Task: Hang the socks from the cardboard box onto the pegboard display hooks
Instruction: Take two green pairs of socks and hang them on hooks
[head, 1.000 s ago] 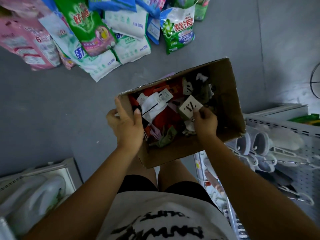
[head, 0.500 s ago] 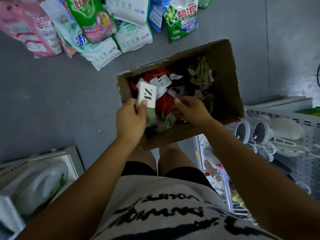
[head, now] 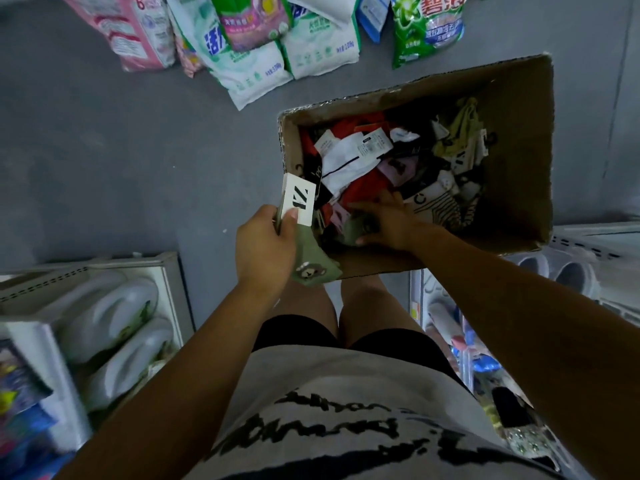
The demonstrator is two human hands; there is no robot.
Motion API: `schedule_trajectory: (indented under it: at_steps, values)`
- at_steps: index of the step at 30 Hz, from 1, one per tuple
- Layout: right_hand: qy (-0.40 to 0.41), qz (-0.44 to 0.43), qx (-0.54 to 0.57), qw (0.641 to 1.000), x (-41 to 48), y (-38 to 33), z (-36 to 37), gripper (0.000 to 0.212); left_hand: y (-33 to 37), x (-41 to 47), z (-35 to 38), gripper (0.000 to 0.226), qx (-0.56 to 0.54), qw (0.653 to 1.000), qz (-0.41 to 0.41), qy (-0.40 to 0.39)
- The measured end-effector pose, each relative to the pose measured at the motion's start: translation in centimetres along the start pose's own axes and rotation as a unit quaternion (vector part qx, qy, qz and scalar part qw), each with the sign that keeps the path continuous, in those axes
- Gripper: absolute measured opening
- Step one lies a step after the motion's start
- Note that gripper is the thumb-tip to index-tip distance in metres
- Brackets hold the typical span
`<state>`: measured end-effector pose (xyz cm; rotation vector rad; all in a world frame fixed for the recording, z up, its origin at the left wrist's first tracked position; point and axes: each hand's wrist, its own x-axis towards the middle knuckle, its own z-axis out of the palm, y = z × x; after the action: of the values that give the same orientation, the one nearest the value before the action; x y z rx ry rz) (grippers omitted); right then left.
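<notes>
An open cardboard box [head: 519,140] lies on the grey floor, full of several mixed socks [head: 353,157] in red, white, black and olive. My left hand [head: 265,244] is shut on a green sock pair [head: 313,263] with a white card label, held at the box's near left corner. My right hand [head: 388,220] reaches into the box with fingers spread over another green sock [head: 353,230] near the front wall. A white pegboard [head: 595,244] with hanging goods shows at the right edge, partly cut off.
Several detergent bags [head: 252,39] lean at the top of the view on the floor. A white shelf with plastic items [head: 114,323] stands at lower left. A rack of goods [head: 450,334] sits under the pegboard at right. My legs stand just behind the box.
The labelled green sock pair passed from my right hand to my left hand and was lifted out to the box's left corner. My right hand went back into the box's sock pile.
</notes>
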<state>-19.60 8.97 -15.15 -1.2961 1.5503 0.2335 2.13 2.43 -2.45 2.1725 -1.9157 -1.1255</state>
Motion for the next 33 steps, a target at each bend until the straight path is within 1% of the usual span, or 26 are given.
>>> schedule_trajectory:
  at_steps: [1, 2, 5, 8, 9, 11, 13, 15, 17, 19, 22, 23, 24, 25, 27, 28, 29, 30, 31, 32, 33]
  values:
    - [0.005, -0.008, -0.009, 1.0, 0.2, -0.1, 0.3, 0.077, -0.3, -0.2, -0.1, 0.042, -0.01, 1.0, -0.003, -0.001]
    - [0.009, -0.014, -0.023, 1.0, 0.4, -0.2, 0.6, 0.072, -0.5, -0.4, -0.1, 0.042, -0.02, 1.0, -0.005, -0.004]
    - [0.02, -0.025, -0.06, 0.998, 0.7, -0.1, 0.8, 0.046, -1.1, -0.6, -0.2, 0.036, -0.028, 0.999, -0.012, -0.024]
    - [0.031, -0.019, -0.05, 0.998, 0.5, -0.3, 0.1, 0.038, -1.1, -0.8, -0.3, 0.037, -0.047, 0.998, -0.015, -0.027]
    - [0.036, -0.022, -0.025, 0.999, 0.2, -0.6, -0.5, 0.035, -1.0, -0.9, -0.4, 0.038, -0.056, 0.998, -0.018, -0.025]
    - [0.049, -0.05, 0.062, 0.996, -0.8, -1.2, -1.9, 0.025, -0.7, -1.1, -0.6, 0.039, -0.077, 0.996, -0.031, -0.021]
    - [0.056, -0.055, 0.192, 0.978, -2.6, -1.8, -3.6, 0.032, 0.0, -1.2, -0.9, 0.04, -0.098, 0.994, -0.046, -0.018]
    - [0.057, -0.033, 0.339, 0.939, -5.2, -2.4, -5.1, 0.031, 1.0, -1.3, -1.4, 0.039, -0.115, 0.991, -0.06, -0.024]
    - [0.073, -0.03, 0.477, 0.875, -8.0, -2.8, -6.2, 0.03, 2.0, -1.3, -1.9, 0.034, -0.152, 0.984, -0.076, -0.043]
    - [0.103, -0.041, 0.589, 0.801, -11.0, -3.5, -7.3, 0.028, 3.0, -1.3, -2.5, 0.028, -0.189, 0.976, -0.088, -0.064]
    - [0.124, -0.088, 0.731, 0.665, -15.5, -5.6, -8.3, 0.032, 4.5, -1.4, -3.3, 0.025, -0.229, 0.964, -0.1, -0.092]
    - [0.13, -0.111, 0.758, 0.63, -17.0, -6.4, -8.5, 0.031, 5.0, -1.4, -3.6, 0.027, -0.248, 0.956, -0.112, -0.106]
    - [0.14, -0.129, 0.772, 0.606, -18.3, -7.3, -8.5, 0.031, 5.6, -1.4, -3.8, 0.03, -0.273, 0.944, -0.133, -0.129]
    - [0.154, -0.138, 0.78, 0.591, -19.3, -8.1, -8.3, 0.032, 6.2, -1.4, -4.1, 0.034, -0.308, 0.924, -0.159, -0.165]
    - [0.194, -0.128, 0.784, 0.576, -20.6, -9.7, -7.4, 0.033, 7.6, -1.6, -4.5, 0.049, -0.385, 0.862, -0.196, -0.265]
    - [0.217, -0.11, 0.781, 0.575, -21.1, -10.4, -6.8, 0.035, 8.4, -1.7, -4.7, 0.057, -0.411, 0.834, -0.193, -0.313]
    - [0.24, -0.087, 0.777, 0.575, -21.5, -11.1, -6.0, 0.037, 9.1, -1.7, -5.0, 0.063, -0.424, 0.815, -0.178, -0.352]
    - [0.263, -0.066, 0.772, 0.575, -21.9, -11.8, -5.1, 0.04, 9.8, -1.8, -5.3, 0.066, -0.426, 0.807, -0.16, -0.375]
    - [0.284, -0.05, 0.764, 0.577, -22.3, -12.5, -4.2, 0.045, 10.3, -1.7, -5.7, 0.066, -0.421, 0.809, -0.14, -0.386]
    - [0.304, -0.04, 0.752, 0.583, -22.7, -13.1, -3.3, 0.047, 10.6, -1.5, -5.9, 0.061, -0.407, 0.821, -0.114, -0.384]
    - [0.326, -0.032, 0.735, 0.594, -23.1, -13.7, -2.5, 0.047, 10.7, -1.3, -6.1, 0.05, -0.383, 0.839, -0.079, -0.377]
